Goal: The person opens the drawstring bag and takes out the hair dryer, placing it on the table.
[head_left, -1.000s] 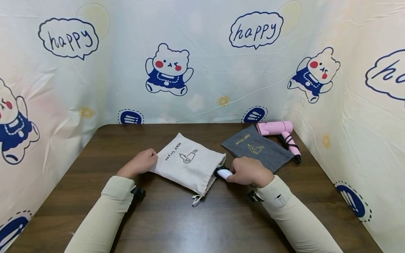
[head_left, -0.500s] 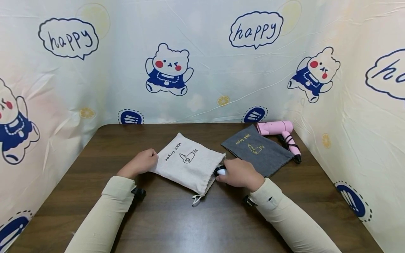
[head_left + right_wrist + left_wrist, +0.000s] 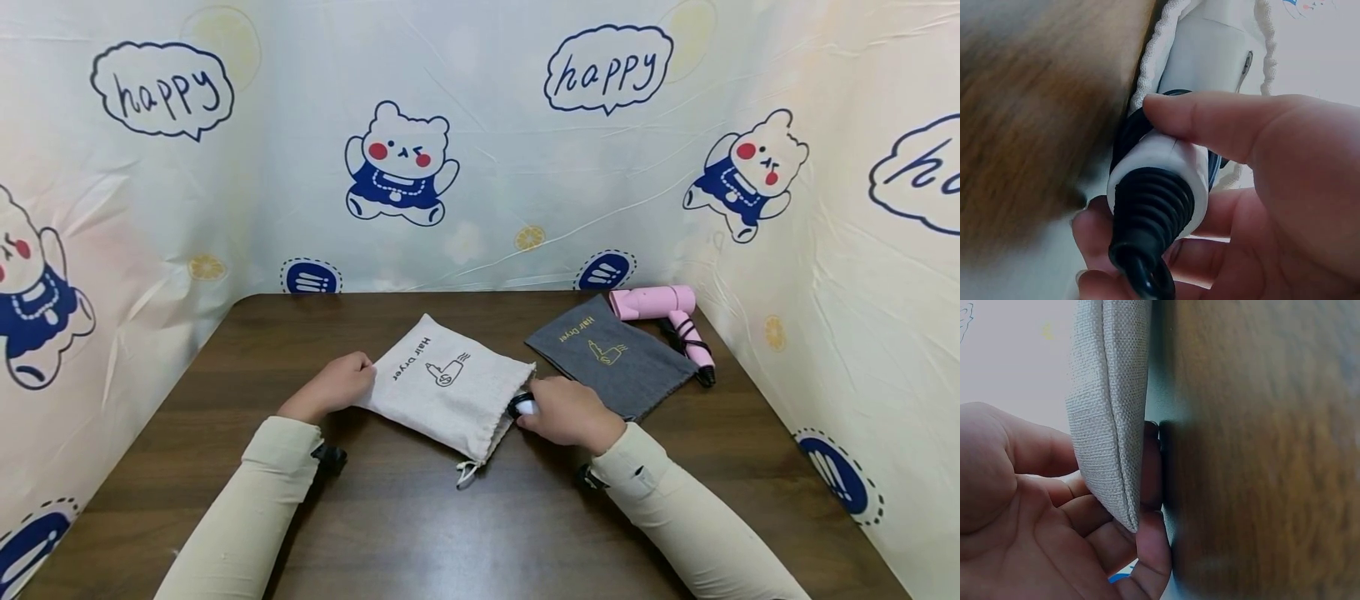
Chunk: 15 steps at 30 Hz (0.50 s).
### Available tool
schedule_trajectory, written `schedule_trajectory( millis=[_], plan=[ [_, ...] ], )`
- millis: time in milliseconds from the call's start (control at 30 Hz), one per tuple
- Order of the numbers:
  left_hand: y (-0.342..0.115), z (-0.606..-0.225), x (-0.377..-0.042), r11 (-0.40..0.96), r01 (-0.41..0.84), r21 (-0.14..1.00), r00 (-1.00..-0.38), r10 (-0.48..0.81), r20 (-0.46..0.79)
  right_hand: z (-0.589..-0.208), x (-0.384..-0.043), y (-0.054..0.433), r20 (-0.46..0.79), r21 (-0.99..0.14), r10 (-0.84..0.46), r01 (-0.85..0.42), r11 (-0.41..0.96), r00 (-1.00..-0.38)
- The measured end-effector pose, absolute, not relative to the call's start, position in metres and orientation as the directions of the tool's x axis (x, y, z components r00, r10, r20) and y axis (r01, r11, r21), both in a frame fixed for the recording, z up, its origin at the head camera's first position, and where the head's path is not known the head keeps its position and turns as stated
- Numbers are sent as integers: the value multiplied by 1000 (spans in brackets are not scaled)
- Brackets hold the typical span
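A pale linen drawstring bag (image 3: 442, 392), printed "Hair Dryer", lies at the middle of the table with its mouth toward the right. My left hand (image 3: 341, 385) grips its left corner; in the left wrist view the thumb and fingers of that hand (image 3: 1054, 487) pinch the seamed edge from both sides. At the bag's mouth, my right hand (image 3: 566, 410) holds the handle of a white hair dryer (image 3: 1204, 56). A black cord (image 3: 1129, 134) is wound round this handle, and a ribbed black cord sleeve (image 3: 1154, 209) sticks out of its end. The dryer's front part is hidden inside the bag.
Behind my right hand lies a dark grey bag (image 3: 615, 358) with yellow "Hair Dryer" print. Beyond it, at the table's back right, a pink hair dryer (image 3: 652, 302) rests with its cord wrapped round the handle. A printed curtain (image 3: 480, 167) surrounds the table (image 3: 420, 533).
My right hand has moved left toward the bag, pushing the white hair dryer deeper into its mouth, then holds nearly still. The left hand has kept its grip on the corner.
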<state>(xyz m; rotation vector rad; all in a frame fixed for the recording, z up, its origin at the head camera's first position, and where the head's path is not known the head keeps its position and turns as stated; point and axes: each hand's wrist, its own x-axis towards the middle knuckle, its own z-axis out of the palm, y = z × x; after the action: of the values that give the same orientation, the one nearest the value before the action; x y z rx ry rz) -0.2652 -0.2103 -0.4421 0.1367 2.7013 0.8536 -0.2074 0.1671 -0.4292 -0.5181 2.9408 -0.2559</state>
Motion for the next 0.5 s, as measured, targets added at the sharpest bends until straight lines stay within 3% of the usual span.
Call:
schedule_trajectory(
  millis=[500],
  plan=[
    [-210, -442, -265, 819, 17, 574, -953, 187, -239, -422, -209, 173, -200, -240, -363, -314, 919, -910]
  ],
)
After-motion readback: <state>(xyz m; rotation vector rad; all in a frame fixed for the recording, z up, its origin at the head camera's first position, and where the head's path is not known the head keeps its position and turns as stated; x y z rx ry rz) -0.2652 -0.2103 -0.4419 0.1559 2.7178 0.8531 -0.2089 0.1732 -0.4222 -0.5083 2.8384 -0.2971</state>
